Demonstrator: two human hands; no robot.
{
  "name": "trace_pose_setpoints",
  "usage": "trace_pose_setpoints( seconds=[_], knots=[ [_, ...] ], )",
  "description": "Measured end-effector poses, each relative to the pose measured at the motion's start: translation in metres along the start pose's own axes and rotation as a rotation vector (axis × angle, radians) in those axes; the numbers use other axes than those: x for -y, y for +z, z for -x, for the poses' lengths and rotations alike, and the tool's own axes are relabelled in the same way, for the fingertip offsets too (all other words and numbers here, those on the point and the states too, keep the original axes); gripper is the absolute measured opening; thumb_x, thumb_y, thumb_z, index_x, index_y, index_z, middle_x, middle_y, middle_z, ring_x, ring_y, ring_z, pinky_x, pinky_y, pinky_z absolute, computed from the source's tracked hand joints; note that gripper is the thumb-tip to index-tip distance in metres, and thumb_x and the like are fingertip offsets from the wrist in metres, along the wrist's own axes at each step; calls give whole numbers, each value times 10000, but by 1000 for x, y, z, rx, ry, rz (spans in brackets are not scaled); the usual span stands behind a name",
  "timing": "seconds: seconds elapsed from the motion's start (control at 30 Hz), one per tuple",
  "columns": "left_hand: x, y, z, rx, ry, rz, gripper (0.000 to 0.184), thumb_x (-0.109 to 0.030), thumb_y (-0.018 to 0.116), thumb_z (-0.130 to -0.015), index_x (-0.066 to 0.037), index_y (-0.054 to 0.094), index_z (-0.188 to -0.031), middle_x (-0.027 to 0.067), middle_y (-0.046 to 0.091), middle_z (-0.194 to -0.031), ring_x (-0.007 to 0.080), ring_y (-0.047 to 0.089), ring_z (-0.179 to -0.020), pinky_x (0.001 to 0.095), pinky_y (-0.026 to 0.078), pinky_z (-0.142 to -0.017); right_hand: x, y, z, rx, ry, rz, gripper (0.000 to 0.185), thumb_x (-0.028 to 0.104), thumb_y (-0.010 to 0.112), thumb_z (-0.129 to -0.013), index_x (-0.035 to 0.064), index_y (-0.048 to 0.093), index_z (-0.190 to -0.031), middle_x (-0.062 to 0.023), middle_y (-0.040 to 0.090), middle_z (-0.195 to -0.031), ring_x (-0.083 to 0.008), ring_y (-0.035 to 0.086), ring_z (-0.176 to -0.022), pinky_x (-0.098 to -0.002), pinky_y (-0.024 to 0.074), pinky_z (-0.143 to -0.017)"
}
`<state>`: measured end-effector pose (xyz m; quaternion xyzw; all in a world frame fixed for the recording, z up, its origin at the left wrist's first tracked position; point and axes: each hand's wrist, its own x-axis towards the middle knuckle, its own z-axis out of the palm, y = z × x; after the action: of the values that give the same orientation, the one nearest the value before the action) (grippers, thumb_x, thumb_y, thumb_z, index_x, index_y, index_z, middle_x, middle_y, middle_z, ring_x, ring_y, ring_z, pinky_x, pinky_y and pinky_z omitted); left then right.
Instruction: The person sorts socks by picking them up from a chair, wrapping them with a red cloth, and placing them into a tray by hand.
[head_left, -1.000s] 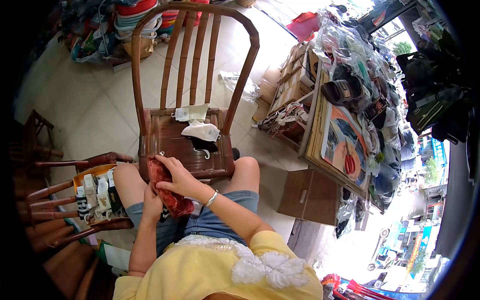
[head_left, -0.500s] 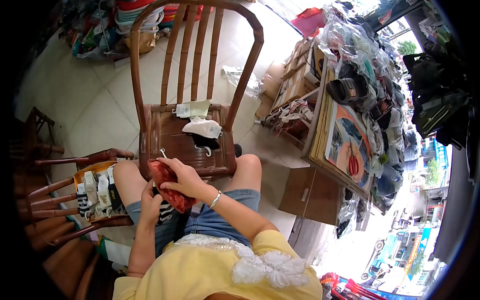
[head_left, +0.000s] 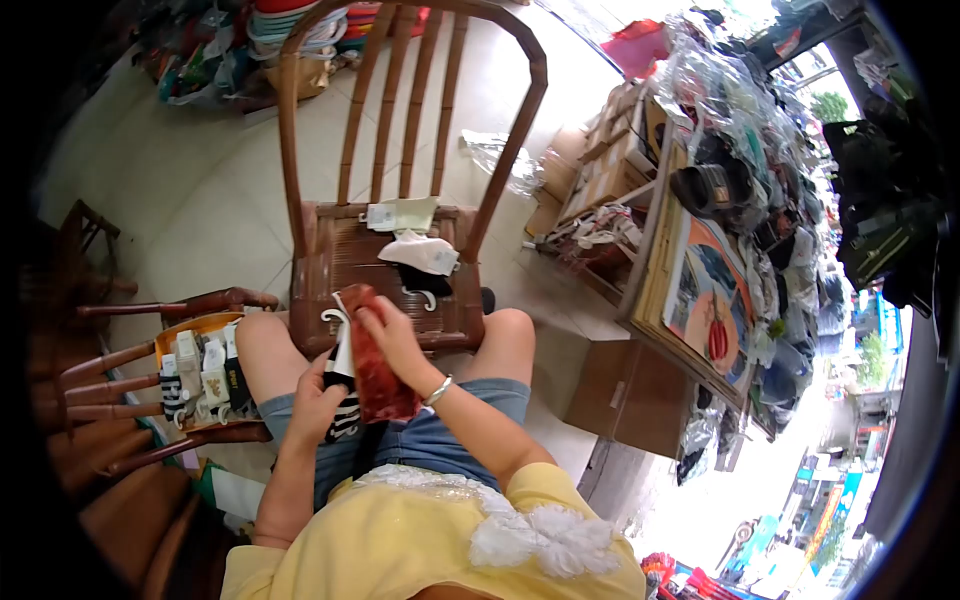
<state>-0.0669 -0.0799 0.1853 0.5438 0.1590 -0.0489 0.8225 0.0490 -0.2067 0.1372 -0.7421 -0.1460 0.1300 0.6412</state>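
Note:
My left hand (head_left: pixel 316 402), fingers closed, grips a black-and-white sock (head_left: pixel 345 418) with a white card and hanger hook (head_left: pixel 336 318) at its top. Beside it, my right hand (head_left: pixel 393 345) is closed on a red crumpled piece (head_left: pixel 385 395) that could be cloth or a bag; I cannot tell which. The red piece hangs over my lap, next to the sock. In front of me, a white sock (head_left: pixel 418 252), a pale one (head_left: pixel 405 214) and a black one (head_left: pixel 424 281) with a hook lie on the wooden chair seat (head_left: pixel 345 262).
To my left, an orange-rimmed box (head_left: pixel 160 345) of several carded socks rests on another wooden chair (head_left: pixel 110 400). At the right stand a table with a picture board (head_left: pixel 700 290), plastic-wrapped goods, a slipper (head_left: pixel 712 186) and a brown box (head_left: pixel 625 395). Stacked basins (head_left: pixel 295 30) are at the back.
The red piece has moved right, off the sock, and now hangs more upright in my right hand. The sock's white card and hook show more. The view has shifted slightly.

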Motion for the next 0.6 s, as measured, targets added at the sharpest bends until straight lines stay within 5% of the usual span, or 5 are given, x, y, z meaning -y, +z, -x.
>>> trace_pose_setpoints(
  seconds=[0.13,0.23,0.4,0.5,0.6],
  knots=[
    [1,-2,-4,-77,8,-48,508,89,445,-745,5,485,-1245,53,581,-1075,120,545,-974,263,431,-878,21,3,5,-57,148,-412,237,181,560,-895,-14,543,-1029,-72,595,-895,-159,541,-822,-275,450,-764],
    [15,-2,-6,-17,106,-286,522,81,427,-736,9,476,-1251,60,566,-1097,125,535,-973,258,423,-879,41,4,16,121,-134,213,279,202,624,-831,-12,547,-994,-107,594,-842,-156,546,-773,-284,452,-735],
    [5,-5,-5,86,15,-137,470,67,438,-760,38,491,-1227,52,576,-1093,110,546,-973,254,431,-869,18,9,9,-23,248,-429,317,304,504,-948,1,596,-967,24,564,-858,-71,483,-777,-211,412,-696],
    [-2,-9,-7,66,34,-150,453,49,451,-775,31,489,-1226,67,580,-1108,120,544,-1010,271,422,-904,21,-4,-8,-203,903,-376,406,421,447,-956,59,606,-1047,26,574,-859,-75,508,-750,-206,417,-695],
    [-14,-13,-7,8,23,-25,418,-9,479,-786,9,487,-1203,48,560,-1110,129,515,-1044,280,394,-934,-18,-21,-10,-135,434,-1154,451,523,516,-882,130,569,-1095,40,495,-709,-92,442,-582,-222,391,-554]
  ],
)
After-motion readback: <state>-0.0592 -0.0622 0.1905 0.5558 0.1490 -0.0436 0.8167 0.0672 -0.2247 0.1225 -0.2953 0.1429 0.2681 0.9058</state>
